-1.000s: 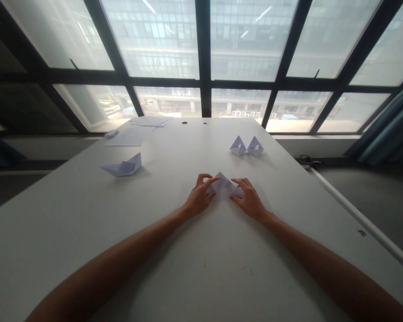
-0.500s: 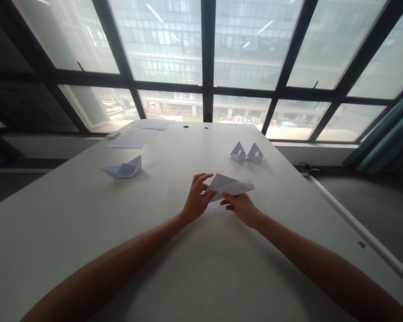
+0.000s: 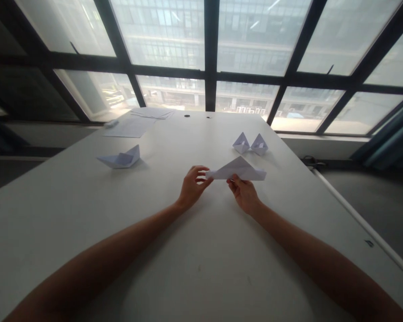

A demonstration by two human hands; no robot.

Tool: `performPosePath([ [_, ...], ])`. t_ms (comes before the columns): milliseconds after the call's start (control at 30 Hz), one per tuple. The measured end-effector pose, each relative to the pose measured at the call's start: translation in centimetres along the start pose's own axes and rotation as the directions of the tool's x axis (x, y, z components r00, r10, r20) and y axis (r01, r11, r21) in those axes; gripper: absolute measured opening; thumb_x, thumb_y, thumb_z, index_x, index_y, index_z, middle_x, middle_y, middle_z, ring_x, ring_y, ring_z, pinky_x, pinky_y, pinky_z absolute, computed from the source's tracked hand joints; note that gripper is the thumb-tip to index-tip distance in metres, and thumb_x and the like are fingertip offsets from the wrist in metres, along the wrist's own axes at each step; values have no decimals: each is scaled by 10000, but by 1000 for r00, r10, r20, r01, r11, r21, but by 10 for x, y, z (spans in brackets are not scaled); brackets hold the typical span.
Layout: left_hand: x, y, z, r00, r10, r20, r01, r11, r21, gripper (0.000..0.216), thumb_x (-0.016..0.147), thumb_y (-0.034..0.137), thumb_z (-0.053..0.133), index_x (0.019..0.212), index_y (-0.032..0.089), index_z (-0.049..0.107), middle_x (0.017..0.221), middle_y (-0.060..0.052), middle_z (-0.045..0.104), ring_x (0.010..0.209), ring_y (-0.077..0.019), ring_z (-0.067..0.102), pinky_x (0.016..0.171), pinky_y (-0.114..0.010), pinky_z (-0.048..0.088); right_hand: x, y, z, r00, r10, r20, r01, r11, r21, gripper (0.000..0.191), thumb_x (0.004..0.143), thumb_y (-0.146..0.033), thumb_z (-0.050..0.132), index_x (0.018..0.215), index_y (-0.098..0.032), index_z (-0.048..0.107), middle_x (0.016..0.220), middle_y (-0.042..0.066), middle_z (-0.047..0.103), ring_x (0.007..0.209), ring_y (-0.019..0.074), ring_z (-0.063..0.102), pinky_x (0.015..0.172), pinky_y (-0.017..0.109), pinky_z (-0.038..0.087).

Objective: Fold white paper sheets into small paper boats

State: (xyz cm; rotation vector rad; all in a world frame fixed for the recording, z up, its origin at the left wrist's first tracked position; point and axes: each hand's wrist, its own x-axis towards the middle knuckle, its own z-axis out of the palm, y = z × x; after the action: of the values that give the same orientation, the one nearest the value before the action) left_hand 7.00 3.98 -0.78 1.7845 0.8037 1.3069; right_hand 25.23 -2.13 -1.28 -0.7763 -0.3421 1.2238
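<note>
A folded white paper (image 3: 239,169), with a triangular peak on top and a narrow strip along its lower edge, is held just above the table. My left hand (image 3: 194,184) pinches its left end between thumb and fingers. Below the peak, my right hand (image 3: 244,191) grips the lower edge, its thumb on the near face and the other fingers partly hidden. Behind the paper stand two pointed folded-paper shapes (image 3: 249,145) side by side. A paper boat (image 3: 122,158) rests on the table to the left.
The white table (image 3: 168,250) stretches toward large windows (image 3: 245,40). Flat sheets of paper (image 3: 126,128) lie at its far left, beside a small pale object (image 3: 111,124). A dark cable (image 3: 310,162) and a white rail (image 3: 362,223) run beyond the right edge.
The folded paper has turned from a tilted position to nearly level, its peak now upright and facing me. My left hand has moved to its left end. The view has tipped slightly down.
</note>
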Motion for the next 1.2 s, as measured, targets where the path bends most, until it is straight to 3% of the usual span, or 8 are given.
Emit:
performPosePath([
  [233,-3,6,2,1000,-2,-28,0,998,-70,311,802,362,747,1011,190,592,1103,-63,657,862,-160,694,698,-267,584,-2,3,0,997,-28,-65,29,1000,11,315,571,-182,921,783,-164,689,791,-13,726,648,102,674,677,201,638],
  [500,-6,10,5,1000,2,-25,-3,999,-38,238,826,304,716,1001,202,590,1047,-46,672,839,-149,685,659,-242,567,-3,2,0,996,-61,-71,61,998,3,338,543,-187,931,771,-174,681,787,-18,724,632,105,670,649,202,643],
  [667,-7,13,3,995,95,26,-98,988,116,244,843,285,697,1068,228,620,1121,-53,629,912,-156,645,643,-230,562,-5,4,1,996,-76,-42,72,994,-84,334,554,-250,929,760,-156,684,729,-8,712,597,105,657,642,219,635],
  [800,-9,17,3,986,158,59,-167,964,209,116,850,251,687,947,215,635,1095,-40,589,892,-143,616,617,-221,555,-7,6,1,995,-96,-21,93,989,-113,359,536,-296,939,744,-151,684,697,-13,705,580,99,646,626,217,628],
  [1000,-10,19,3,959,278,58,-279,889,364,102,866,236,683,806,202,607,1046,-50,573,972,-183,588,846,-345,535,-5,7,0,990,-129,-53,125,990,-58,359,511,-267,940,744,-146,696,756,-2,721,617,103,653,652,221,627],
  [1200,-12,23,4,951,308,19,-293,883,365,60,876,233,671,831,215,636,1041,-53,541,985,-189,575,863,-354,523,-4,8,-1,991,-127,-42,124,990,-68,339,547,-272,934,743,-147,687,731,-10,710,607,99,650,670,226,632],
])
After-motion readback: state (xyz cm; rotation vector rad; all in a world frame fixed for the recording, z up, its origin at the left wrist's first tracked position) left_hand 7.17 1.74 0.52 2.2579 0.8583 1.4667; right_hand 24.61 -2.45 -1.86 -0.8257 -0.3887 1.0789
